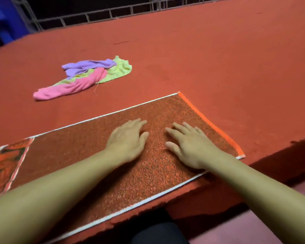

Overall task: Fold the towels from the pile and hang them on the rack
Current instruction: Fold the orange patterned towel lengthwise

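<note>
Left hand (pixel 128 138) lying flat, fingers spread and straight, pressing on the orange towel (pixel 88 155); right hand (pixel 185 143) doing the same just beside it, fingers fanned wide, holding nothing. Both palms are resting near the right half of the towel, thumbs pointing toward each other with a small gap between.

The towel is lying spread along the near edge of the desk (pixel 218 59), white piping on the long sides, a bright orange band at the right end, a patterned panel at the left end running out of view.

Step in hand, as I read it: smoothing before the first fold. To do it well, the hands should be sweeping outward from the middle toward the ends, keeping pressure even so the nap stays flat and the long edges stay parallel (the near edge is sitting right at the desk lip, so dragging toward the body risks pulling it off).

Count: one towel spread out; three in the pile (pixel 83 78) further back to the left, purple, yellow-green, pink, tangled together. Railings showing at the far side; no rack I can identify with certainty.
</note>
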The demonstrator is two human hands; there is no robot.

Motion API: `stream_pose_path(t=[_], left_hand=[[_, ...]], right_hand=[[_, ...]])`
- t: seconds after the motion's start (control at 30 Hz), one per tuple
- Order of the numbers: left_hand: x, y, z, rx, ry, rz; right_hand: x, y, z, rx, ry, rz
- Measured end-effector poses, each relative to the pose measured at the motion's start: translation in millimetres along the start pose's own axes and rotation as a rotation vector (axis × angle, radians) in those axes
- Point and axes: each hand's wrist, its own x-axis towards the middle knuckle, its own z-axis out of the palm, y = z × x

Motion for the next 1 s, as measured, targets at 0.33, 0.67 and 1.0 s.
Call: stream_pose_path(t=[0.33, 0.67, 1.0], left_hand=[[-122, -99, -39, 0.127, -0.067, -0.240], [-174, -138, -12, 0.118, -0.110, -0.316], [-242, -216, -36, 0.179, -0.049, -0.419]], right_hand=[[17, -124, 0, -0.041, 0.052, -0.200], [41, -184, 57, -0.107, -0.076, -0.296], [49, -217, 45, -0.089, -0.033, -0.257]])
